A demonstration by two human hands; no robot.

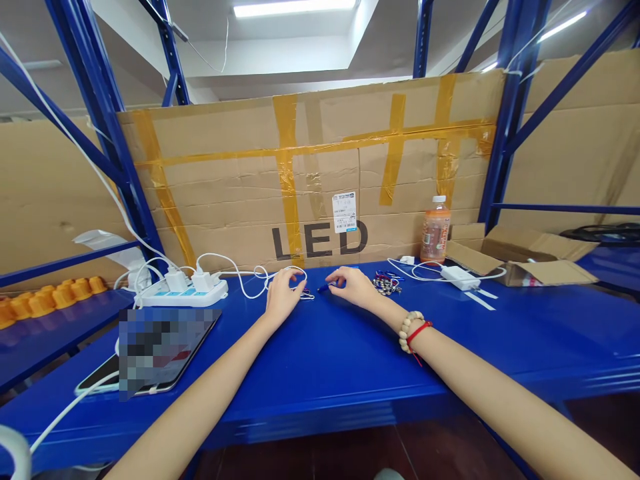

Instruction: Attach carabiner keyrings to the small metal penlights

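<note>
Both my arms reach forward over the blue shelf top (320, 360). My left hand (283, 293) has its fingers curled and pinched on a small metal clip (306, 294) that lies by a white cable loop. My right hand (351, 285) is closed on a small blue piece (324, 288) held just above the surface. A bead bracelet and a red string sit on my right wrist (412, 331). A small heap of metal clips with coloured bits (386, 285) lies just right of my right hand.
A white power strip (185, 292) with chargers and cables stands at left, a tablet (160, 347) near the left front. An orange drink bottle (435, 230), a white charger (460, 277) and an open carton (520, 257) stand at right. A taped cardboard wall (310, 180) closes the back.
</note>
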